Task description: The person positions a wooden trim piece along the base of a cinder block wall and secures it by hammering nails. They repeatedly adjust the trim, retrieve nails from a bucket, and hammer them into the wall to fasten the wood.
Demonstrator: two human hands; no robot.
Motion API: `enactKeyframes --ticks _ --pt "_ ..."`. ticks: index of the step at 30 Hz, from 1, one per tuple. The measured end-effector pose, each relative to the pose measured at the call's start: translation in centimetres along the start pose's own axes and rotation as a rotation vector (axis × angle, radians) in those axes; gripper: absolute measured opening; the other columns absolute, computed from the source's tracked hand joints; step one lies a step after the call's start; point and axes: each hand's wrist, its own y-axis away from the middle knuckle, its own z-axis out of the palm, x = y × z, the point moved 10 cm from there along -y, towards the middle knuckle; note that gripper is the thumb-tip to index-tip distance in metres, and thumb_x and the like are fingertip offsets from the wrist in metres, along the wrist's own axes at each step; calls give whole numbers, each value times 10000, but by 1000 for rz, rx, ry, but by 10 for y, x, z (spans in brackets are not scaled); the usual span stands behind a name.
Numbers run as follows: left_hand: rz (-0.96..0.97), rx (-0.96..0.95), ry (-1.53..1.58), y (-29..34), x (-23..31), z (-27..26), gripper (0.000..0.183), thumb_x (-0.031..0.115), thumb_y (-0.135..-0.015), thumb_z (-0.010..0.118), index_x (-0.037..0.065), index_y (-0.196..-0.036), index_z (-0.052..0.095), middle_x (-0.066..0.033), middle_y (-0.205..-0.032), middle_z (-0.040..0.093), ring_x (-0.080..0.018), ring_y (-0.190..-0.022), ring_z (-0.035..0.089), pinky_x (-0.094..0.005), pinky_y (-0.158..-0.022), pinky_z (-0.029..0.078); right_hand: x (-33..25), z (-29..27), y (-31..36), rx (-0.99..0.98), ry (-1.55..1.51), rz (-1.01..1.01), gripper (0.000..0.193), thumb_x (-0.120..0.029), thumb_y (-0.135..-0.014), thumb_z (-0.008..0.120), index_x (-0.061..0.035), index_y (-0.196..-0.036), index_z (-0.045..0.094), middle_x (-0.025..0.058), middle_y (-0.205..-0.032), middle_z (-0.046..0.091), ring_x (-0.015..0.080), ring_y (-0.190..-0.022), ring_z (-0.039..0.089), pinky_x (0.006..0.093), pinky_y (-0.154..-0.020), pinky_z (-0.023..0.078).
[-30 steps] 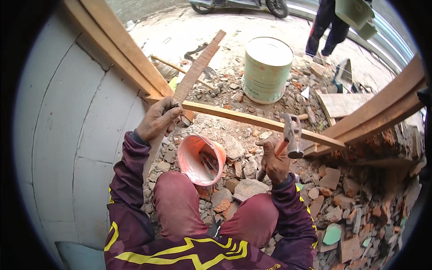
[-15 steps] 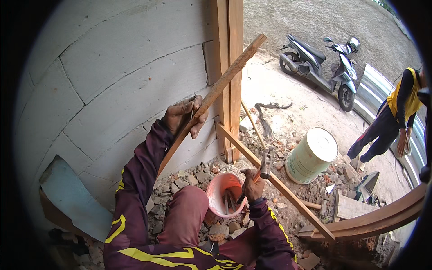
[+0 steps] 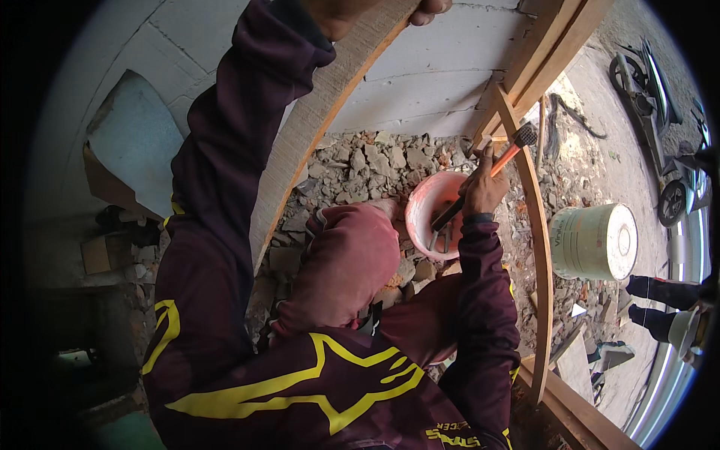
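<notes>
In the head view, the left hand (image 3: 341,15), partly cut by the top edge, has its fingers around the wooden plank (image 3: 330,97), tilted beside the forearm, while the right hand (image 3: 486,184) grips the hammer (image 3: 505,160) over the pink bucket (image 3: 412,206). The step seems to be positioning the plank (my judgement only), and the next move calls for a steady left hold. Compared with half a second ago, left hand and plank appear higher.

The fisheye view looked down from the head, close over the shirt (image 3: 300,386), toward knee (image 3: 356,244) and rubble (image 3: 375,161).
</notes>
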Motion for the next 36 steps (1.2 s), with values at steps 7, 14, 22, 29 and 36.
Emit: enactKeyframes --ticks 7,14,22,29,36 --pt "-105 31 -259 163 -49 -47 317 343 -1023 472 31 -1015 527 -47 -845 556 -59 -570 469 -217 -535 418 24 -1 45 -217 277 -135 316 -298 -967 634 11 -945 696 -15 -651 564 58 -551 496 224 -502 385" --pt "-592 192 -211 382 -204 -87 292 335 -987 544 47 -1030 529 -19 -812 526 -75 -617 482 -236 -563 424 48 20 74 -404 439 -65 388 -342 -968 624 38 -1004 697 15 -752 636 77 -597 495 251 -544 402" --pt "-766 35 -100 465 -363 -34 323 276 -952 604 58 -1182 544 -4 -823 526 -89 -613 500 -270 -543 440 15 31 100 -412 224 128 247 -239 -944 674 6 -958 698 -56 -633 551 13 -513 438 196 -454 312" --pt "-949 -208 272 510 -450 47 203 255 -968 600 65 -996 537 -5 -807 557 -74 -594 528 -252 -529 452 -30 11 121 -360 423 218 300 -287 -973 610 10 -1010 639 -56 -477 398 38 -352 345 212 -344 272" --pt "-1121 -553 334 535 -478 94 196 262 -955 601 71 -967 560 3 -783 568 -64 -582 539 -229 -507 442 21 -76 153 -389 700 496 167 -141 -874 735 -6 -967 702 -44 -656 573 19 -528 420 206 -470 318"
